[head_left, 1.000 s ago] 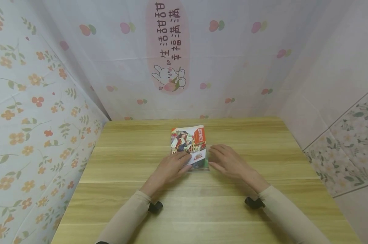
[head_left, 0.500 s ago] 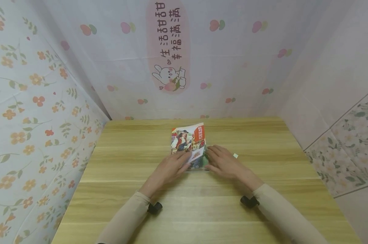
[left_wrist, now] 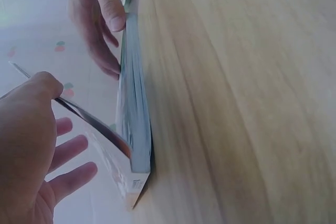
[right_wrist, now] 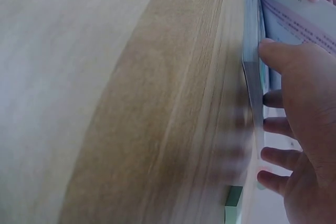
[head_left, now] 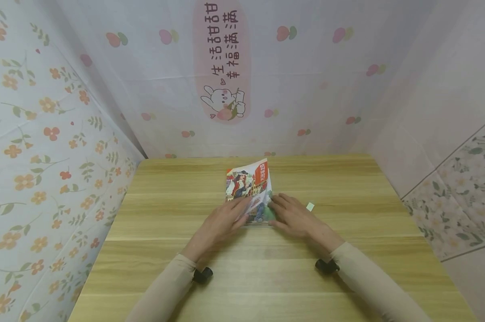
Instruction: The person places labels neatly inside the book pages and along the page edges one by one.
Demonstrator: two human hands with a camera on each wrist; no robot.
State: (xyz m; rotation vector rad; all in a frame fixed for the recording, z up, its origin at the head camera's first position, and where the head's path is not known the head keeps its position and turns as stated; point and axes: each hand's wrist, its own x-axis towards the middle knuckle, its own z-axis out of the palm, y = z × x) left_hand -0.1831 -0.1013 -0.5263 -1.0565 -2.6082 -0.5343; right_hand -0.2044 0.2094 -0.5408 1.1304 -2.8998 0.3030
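A paperback book (head_left: 242, 184) with a red and white illustrated cover lies on the wooden table, its front cover partly lifted. My left hand (head_left: 220, 222) pinches the loose edge of that cover between thumb and fingers, seen closely in the left wrist view, where the raised cover (left_wrist: 92, 120) stands away from the page block (left_wrist: 134, 93). At the book's right side is my right hand (head_left: 296, 218). Its thumb (right_wrist: 275, 53) touches the page edge and its fingers are spread loosely along the side. A printed inside page (right_wrist: 299, 19) shows in the right wrist view.
A small pale green block (head_left: 310, 206) lies on the table (head_left: 262, 277) just right of my right hand. Behind the table hangs a patterned curtain (head_left: 306, 89); a floral sheet (head_left: 45, 147) closes off the left side.
My left hand has raised the book's cover further and turned it leftward. My right hand has moved left onto the book's right edge, and the green block has come into sight beside it.
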